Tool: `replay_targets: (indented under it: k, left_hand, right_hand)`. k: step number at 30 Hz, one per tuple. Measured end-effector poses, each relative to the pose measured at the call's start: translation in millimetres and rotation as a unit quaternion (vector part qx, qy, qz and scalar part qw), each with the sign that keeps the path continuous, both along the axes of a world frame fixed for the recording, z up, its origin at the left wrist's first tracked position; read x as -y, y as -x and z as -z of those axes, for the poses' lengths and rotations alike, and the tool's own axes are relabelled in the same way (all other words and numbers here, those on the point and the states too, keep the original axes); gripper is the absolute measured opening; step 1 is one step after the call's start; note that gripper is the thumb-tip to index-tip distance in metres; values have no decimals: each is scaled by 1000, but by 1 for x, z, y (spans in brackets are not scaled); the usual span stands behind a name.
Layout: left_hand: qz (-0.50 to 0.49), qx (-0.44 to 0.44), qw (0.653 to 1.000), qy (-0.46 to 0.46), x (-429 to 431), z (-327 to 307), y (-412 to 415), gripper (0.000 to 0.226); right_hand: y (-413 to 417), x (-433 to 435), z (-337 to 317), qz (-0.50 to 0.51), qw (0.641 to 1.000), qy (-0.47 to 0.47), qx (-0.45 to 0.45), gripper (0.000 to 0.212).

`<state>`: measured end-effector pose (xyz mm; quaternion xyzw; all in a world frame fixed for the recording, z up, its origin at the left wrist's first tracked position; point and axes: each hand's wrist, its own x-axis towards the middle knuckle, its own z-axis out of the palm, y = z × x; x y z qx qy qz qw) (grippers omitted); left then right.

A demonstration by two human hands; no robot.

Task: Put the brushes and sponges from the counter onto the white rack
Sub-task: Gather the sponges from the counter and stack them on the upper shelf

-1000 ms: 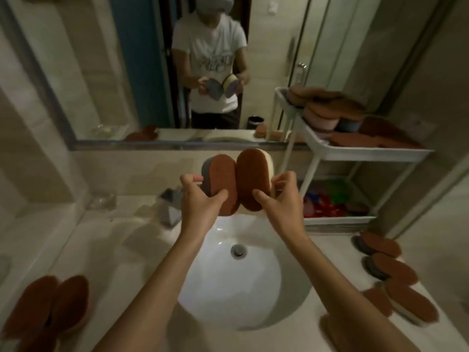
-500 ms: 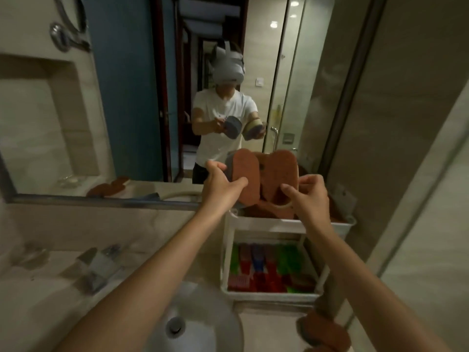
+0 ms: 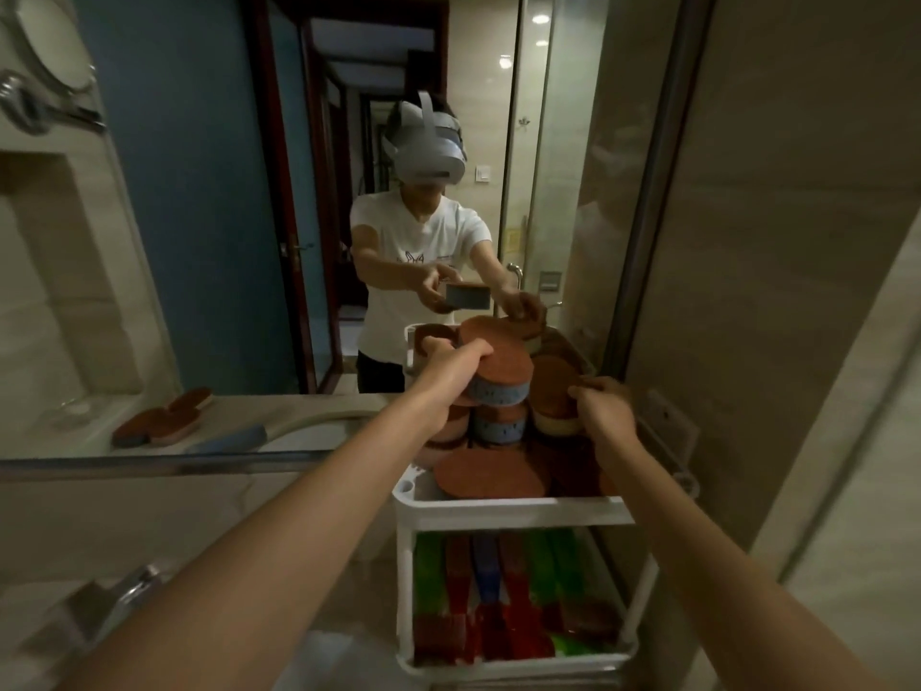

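The white rack [image 3: 508, 511] stands at the counter's right end against the wall. Its top shelf holds a pile of several brown-topped brushes. My left hand [image 3: 451, 364] grips a blue-sided brush [image 3: 501, 374] laid flat on top of the pile. My right hand [image 3: 600, 406] grips a cream-sided brush [image 3: 550, 396] resting on the pile's right side. Another brown brush [image 3: 486, 476] lies flat at the shelf's front. The lower shelf [image 3: 518, 658] holds several coloured sponges [image 3: 498, 591], red, green and blue.
A large mirror [image 3: 224, 241] runs behind the counter and reflects a person, the rack and brushes. A chrome tap [image 3: 124, 591] sits low at the left. A beige wall [image 3: 797, 291] closes in right of the rack.
Both hands carried the two brushes from above the sink to the right and up, then lowered them flat onto the pile on the rack's top shelf. The view followed to the right.
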<state>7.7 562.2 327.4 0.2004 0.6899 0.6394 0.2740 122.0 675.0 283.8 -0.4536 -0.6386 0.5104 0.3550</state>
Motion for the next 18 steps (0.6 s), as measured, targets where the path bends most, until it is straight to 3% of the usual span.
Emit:
replay_targets:
  k: [4,9,14,18]
  left_hand:
    - [-1,43,999,-9,-18,13,9,59]
    - [-41,92,995,-26,-22,23,12,60]
    - [-46,88,995,-24,-22,21,9,58]
    - [-42,79,995,-32,-17,20,4,65]
  right_hand:
    - [3,-2,8,10,985,-100,142,33]
    - [2,3,13,-52,964,-208,158,39]
    - [4,2,19,-77,928,-279,235,39]
    - [5,3,14,-95,923,-281,246,36]
